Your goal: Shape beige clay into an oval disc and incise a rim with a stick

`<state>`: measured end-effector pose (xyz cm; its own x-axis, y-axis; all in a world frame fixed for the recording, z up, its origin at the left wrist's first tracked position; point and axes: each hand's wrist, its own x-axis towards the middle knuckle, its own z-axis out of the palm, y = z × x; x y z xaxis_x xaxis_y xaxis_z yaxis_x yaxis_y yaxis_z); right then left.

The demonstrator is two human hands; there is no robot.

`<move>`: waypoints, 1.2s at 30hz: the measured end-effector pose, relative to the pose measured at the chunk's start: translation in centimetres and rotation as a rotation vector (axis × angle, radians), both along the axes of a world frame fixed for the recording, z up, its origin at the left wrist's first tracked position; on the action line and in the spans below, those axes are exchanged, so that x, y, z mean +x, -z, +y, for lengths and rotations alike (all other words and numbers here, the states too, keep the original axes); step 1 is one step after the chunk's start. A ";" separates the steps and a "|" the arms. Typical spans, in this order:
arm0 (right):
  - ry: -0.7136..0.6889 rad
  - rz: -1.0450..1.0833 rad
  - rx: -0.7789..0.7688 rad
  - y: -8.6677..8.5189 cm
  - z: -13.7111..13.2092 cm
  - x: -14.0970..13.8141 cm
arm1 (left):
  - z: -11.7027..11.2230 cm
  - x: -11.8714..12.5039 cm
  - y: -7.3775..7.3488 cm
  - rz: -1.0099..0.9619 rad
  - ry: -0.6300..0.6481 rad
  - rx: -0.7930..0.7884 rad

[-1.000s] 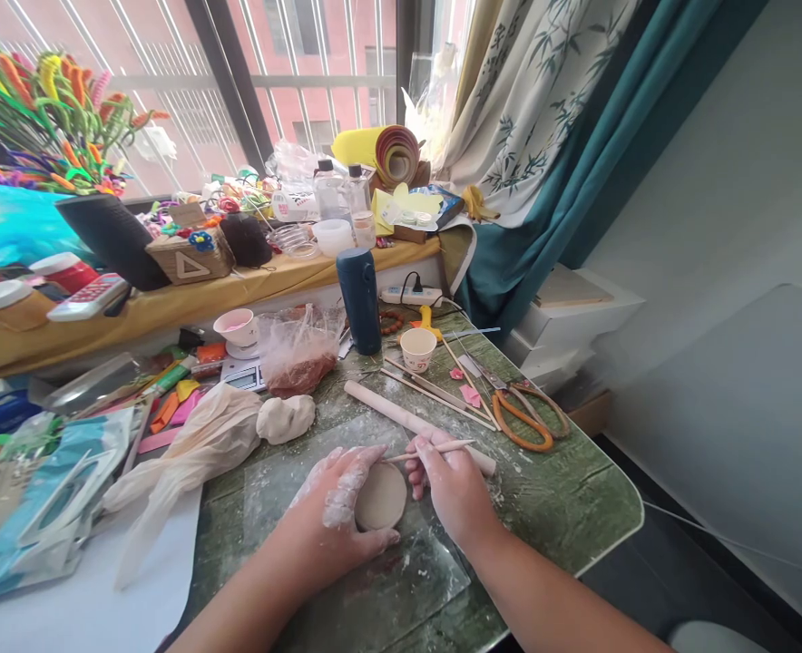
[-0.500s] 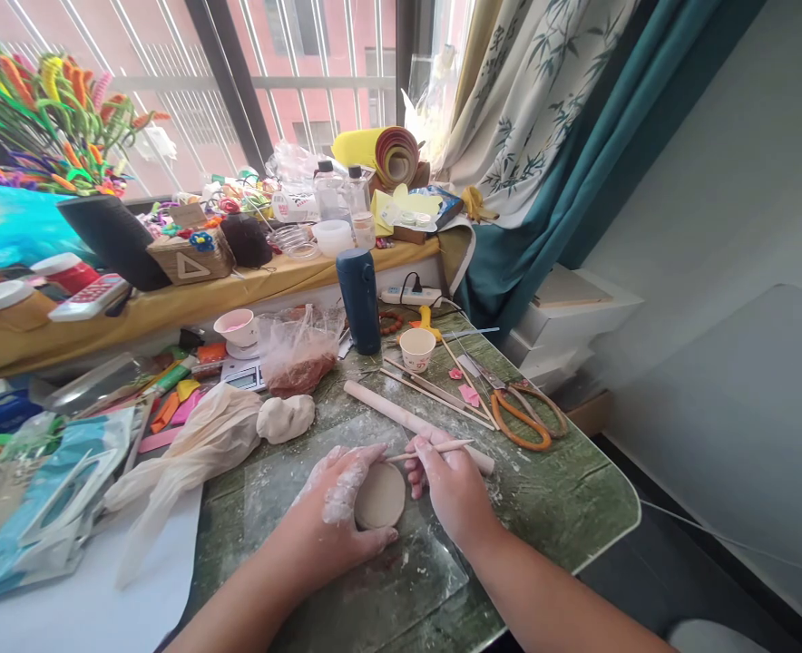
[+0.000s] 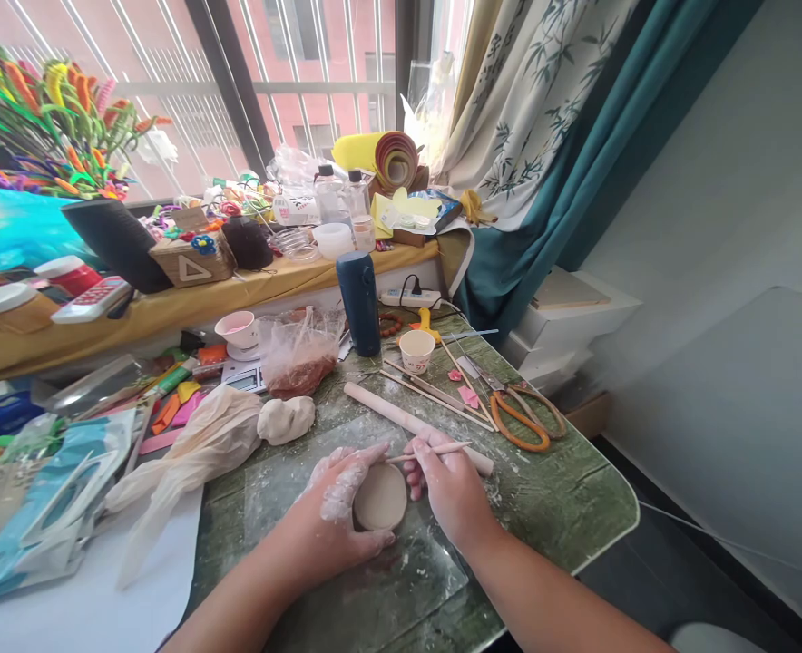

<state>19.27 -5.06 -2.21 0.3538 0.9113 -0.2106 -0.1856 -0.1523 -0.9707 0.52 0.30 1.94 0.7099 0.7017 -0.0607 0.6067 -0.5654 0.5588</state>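
Note:
A round, flat disc of pale clay (image 3: pixel 380 497) lies on a clear plastic sheet (image 3: pixel 374 603) dusted with white powder. My left hand (image 3: pixel 329 503), powdery over the knuckles, curves around the disc's left side with thumb and fingers spread apart. Between the thumb and fingers of my right hand (image 3: pixel 452 485) is a thin pointed wooden stick (image 3: pixel 456 447), its left end at the disc's upper edge. Beyond that hand lies a pale rolling pin (image 3: pixel 387 408). A lump of white clay (image 3: pixel 287 420) sits further left, beside a crumpled plastic bag (image 3: pixel 214 431).
Orange-handled scissors (image 3: pixel 523 426), thin sticks (image 3: pixel 435 394) and a paper cup (image 3: pixel 416 350) lie to the right. Behind stand a dark blue bottle (image 3: pixel 358 304) and a bag of brown material (image 3: pixel 302 358). A small scale (image 3: pixel 244 375) and packets (image 3: pixel 53 508) crowd the left.
The disc and my left thumb have shifted very slightly. The stick stays in my right hand at the disc's upper edge.

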 end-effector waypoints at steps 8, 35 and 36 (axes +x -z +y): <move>0.022 0.006 0.010 -0.3 -0.1 -0.1 | -0.7 0.7 0.8 -0.017 -0.087 0.057; 0.027 0.005 -0.010 0.1 0.0 0.1 | 0.0 0.0 0.5 0.007 0.087 -0.060; 0.026 0.001 -0.012 0.1 0.0 0.1 | 0.3 -0.1 0.4 -0.005 0.108 -0.071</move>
